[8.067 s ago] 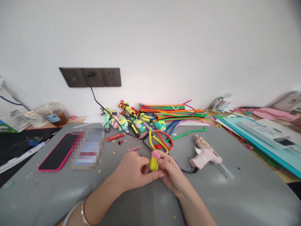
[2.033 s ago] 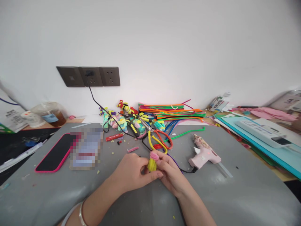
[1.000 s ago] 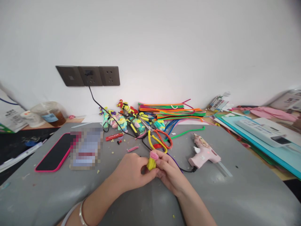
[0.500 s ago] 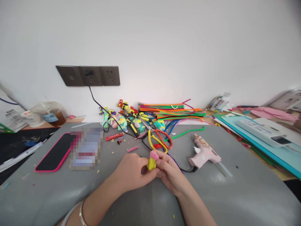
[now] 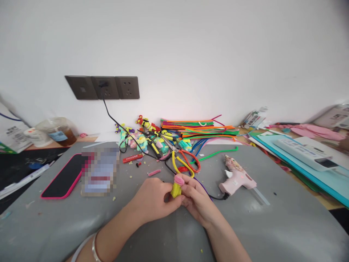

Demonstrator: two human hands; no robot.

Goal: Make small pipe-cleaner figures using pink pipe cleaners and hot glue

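Between my two hands is a small pipe-cleaner figure (image 5: pixel 176 188), yellow below with a pink piece on top. My left hand (image 5: pixel 155 198) pinches its yellow part from the left, thumb and fingers closed on it. From the right, my right hand (image 5: pixel 197 200) grips it with bent fingers, the fingertips against the pink and yellow parts. Parts of the figure are hidden by the fingers. Just beyond the hands lie scissors (image 5: pixel 194 161) with orange and yellow handles. A short pink pipe-cleaner piece (image 5: pixel 154 173) rests on the grey mat (image 5: pixel 169 233).
A pink glue gun (image 5: pixel 236 178) lies at right, its cord running behind my hands. Bundles of pipe cleaners (image 5: pixel 199 129), pliers (image 5: pixel 152 143) and small fuzzy figures (image 5: pixel 147 123) fill the back. Left are a phone (image 5: pixel 65 176) and a drink cup (image 5: pixel 58 133); a power strip (image 5: pixel 305 153) sits right.
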